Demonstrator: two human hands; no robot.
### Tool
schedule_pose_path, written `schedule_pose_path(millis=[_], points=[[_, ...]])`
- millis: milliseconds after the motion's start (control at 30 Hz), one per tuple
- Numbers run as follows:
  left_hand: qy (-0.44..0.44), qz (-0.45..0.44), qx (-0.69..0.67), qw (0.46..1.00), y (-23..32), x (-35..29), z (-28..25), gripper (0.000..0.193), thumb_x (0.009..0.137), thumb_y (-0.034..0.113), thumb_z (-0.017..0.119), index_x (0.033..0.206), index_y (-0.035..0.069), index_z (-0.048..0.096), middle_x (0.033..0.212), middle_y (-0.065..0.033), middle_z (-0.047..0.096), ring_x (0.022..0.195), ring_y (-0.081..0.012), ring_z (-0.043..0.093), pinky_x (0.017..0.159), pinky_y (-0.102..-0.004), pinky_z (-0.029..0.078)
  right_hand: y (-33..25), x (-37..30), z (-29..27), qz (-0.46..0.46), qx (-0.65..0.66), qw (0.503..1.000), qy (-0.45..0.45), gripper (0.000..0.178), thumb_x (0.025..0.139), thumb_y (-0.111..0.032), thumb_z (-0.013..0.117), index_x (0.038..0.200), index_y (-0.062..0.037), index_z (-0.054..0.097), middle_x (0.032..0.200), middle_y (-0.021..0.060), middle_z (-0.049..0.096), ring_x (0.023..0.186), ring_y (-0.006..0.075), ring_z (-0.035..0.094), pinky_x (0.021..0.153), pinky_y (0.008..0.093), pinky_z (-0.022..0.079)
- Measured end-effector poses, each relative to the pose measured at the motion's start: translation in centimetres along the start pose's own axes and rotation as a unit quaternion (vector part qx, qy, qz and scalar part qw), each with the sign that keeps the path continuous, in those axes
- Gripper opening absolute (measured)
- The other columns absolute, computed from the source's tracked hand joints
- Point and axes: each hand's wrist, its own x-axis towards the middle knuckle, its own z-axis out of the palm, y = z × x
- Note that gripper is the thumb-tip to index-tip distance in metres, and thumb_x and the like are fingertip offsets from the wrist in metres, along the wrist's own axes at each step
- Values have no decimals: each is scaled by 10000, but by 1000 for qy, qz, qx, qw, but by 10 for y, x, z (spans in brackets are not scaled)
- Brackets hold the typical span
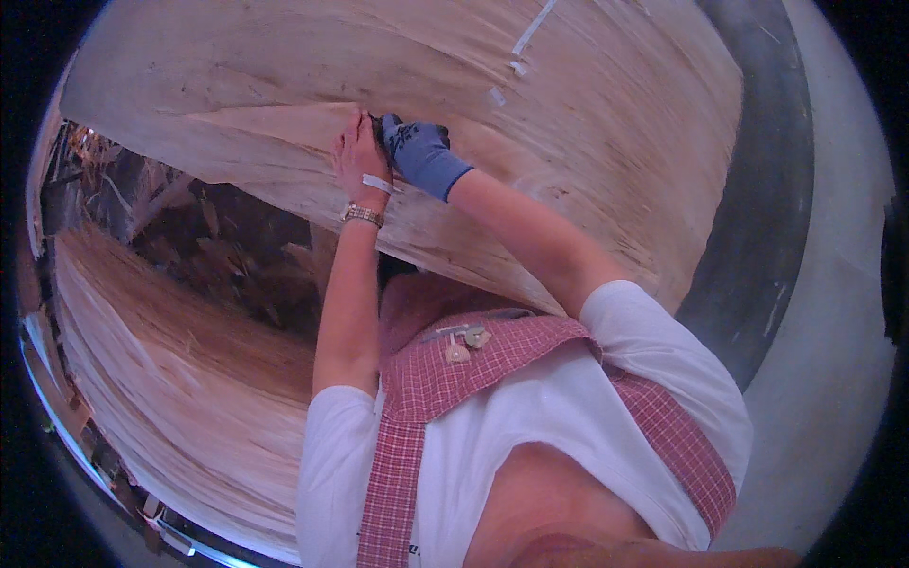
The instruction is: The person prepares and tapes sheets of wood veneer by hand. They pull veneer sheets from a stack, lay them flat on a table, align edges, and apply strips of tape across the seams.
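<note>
A large thin sheet of pale wood veneer (606, 123) spreads under both hands. My left hand (360, 156) is bare and lies on it with the fingers stretched out. A strip of white tape (377, 183) sticks to the back of that hand, above a metal wristwatch (363, 216). Right beside it, my right hand (417, 153), in a blue glove with dark palm, is closed around a small dark object (379, 131). Most of that object is hidden by the glove, so its kind cannot be told. A long pointed split or overlapping edge (275, 121) runs left from the hands.
White tape pieces (519, 68) lie on the far part of the veneer. Another stack of veneer (189, 379) stands at the near left. Between the two is a dark gap with wood scraps (232, 251). A dark strip (757, 189) borders the grey floor (843, 284) on the right.
</note>
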Motion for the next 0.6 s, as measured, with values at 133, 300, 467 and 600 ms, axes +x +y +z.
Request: schedule_pose_path(millis=[133, 300, 467, 600], points=[[-25, -23, 27, 999, -3, -10, -1, 476, 871, 224, 580, 1326, 89, 536, 1401, -49, 486, 1179, -293, 498, 1007, -423, 395, 0, -50, 2, -41, -20, 999, -22, 256, 894, -230, 535, 1077, -60, 476, 743, 142, 693, 648, 322, 697, 499, 466, 508], [-69, -77, 55, 993, 25, -2, -28, 753, 761, 474, 705, 1359, 67, 497, 1454, -59, 422, 1225, -300, 454, 1007, -462, 384, 33, -109, 13, -33, 56, 996, -58, 331, 891, -143, 470, 1208, -48, 481, 732, 159, 675, 602, 318, 674, 443, 471, 471], [-73, -78, 40, 993, 19, -2, -27, 970, 637, 579, 775, 1386, 50, 458, 1483, -69, 380, 1247, -307, 431, 1034, -494, 343, 71, -149, 5, -85, 19, 994, -69, 250, 907, -150, 456, 1132, -54, 507, 667, 136, 641, 542, 292, 635, 413, 462, 442], [-73, -69, 53, 994, 13, -1, -23, 965, 648, 612, 754, 1389, 71, 458, 1496, -64, 368, 1332, -286, 361, 1085, -501, 284, 126, -172, 7, -186, 24, 982, -35, 204, 926, -177, 465, 1096, -83, 526, 630, 99, 604, 499, 276, 595, 402, 445, 420]])
